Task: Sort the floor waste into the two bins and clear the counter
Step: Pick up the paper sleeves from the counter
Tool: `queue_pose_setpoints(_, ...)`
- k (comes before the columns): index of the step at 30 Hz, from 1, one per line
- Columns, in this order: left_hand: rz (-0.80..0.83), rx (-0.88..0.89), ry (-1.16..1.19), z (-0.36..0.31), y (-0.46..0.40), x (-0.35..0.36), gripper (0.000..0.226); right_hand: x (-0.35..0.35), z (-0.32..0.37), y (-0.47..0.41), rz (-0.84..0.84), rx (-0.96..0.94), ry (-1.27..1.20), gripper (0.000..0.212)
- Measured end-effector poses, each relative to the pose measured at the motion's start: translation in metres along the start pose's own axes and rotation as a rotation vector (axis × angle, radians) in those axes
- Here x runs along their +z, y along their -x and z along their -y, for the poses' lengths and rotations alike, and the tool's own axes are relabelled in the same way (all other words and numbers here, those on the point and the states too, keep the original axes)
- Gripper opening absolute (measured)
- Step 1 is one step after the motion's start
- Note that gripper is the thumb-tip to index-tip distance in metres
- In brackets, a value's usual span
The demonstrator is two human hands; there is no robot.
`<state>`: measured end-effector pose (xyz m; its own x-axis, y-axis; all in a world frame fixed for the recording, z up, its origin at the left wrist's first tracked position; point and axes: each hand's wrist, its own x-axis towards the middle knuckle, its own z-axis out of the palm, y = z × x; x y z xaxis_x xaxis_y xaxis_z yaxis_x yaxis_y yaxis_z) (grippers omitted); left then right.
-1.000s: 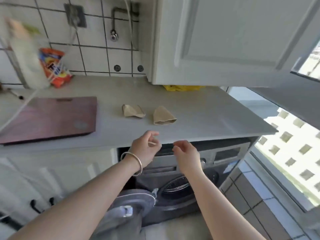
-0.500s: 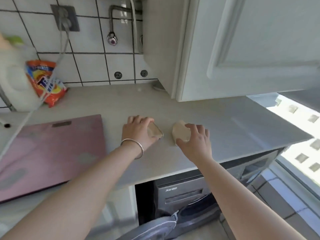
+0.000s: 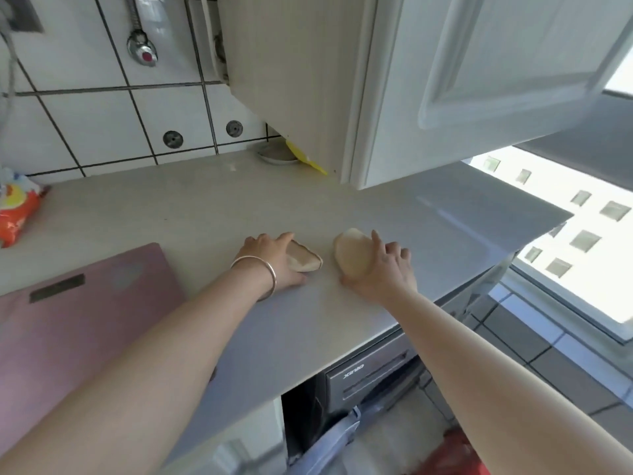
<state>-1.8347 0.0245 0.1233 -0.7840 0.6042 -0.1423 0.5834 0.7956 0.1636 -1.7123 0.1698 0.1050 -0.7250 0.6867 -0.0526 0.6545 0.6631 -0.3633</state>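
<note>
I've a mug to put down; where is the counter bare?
Bare counter runs right of the right hand to the edge, and behind both hands toward the tiled wall. Crowded: pink board and orange packet left, the hands gripping crumpled paper pieces in the centre.

You have two crumpled tan paper pieces on the pale table [image 3: 191,214], near its front edge: the left piece [image 3: 305,260] lies flattened, the right piece [image 3: 352,253] bulkier, just beside each other, not touching.
</note>
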Motion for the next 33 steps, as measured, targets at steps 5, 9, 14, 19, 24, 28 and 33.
queue_pose_setpoints(5,-0.097,0.031,0.132,-0.031,0.010,0.006,0.083,-0.019,-0.022,0.020,-0.142,0.008,-0.065,0.109)
queue_pose_setpoints(9,-0.188,0.221,0.202,-0.091,0.030,0.006,0.082,-0.050,-0.077,0.051,-0.220,0.189,-0.235,0.103)
queue_pose_setpoints(14,-0.147,0.550,0.250,-0.218,0.082,0.029,0.081,-0.089,-0.189,0.132,-0.346,0.387,-0.339,0.096)
queue_pose_setpoints(19,-0.009,0.816,0.294,-0.357,0.181,0.084,0.074,-0.119,-0.309,0.258,-0.426,0.642,-0.314,0.094)
queue_pose_setpoints(24,0.154,1.069,0.279,-0.473,0.299,0.151,0.070,-0.127,-0.416,0.400,-0.463,0.946,-0.335,0.093)
queue_pose_setpoints(28,0.271,1.192,0.265,-0.542,0.377,0.209,0.079,-0.122,-0.476,0.497,-0.501,1.160,-0.358,0.093)
queue_pose_setpoints(33,0.491,1.324,0.184,-0.615,0.469,0.273,0.081,-0.099,-0.537,0.599,-0.623,1.461,-0.485,0.097)
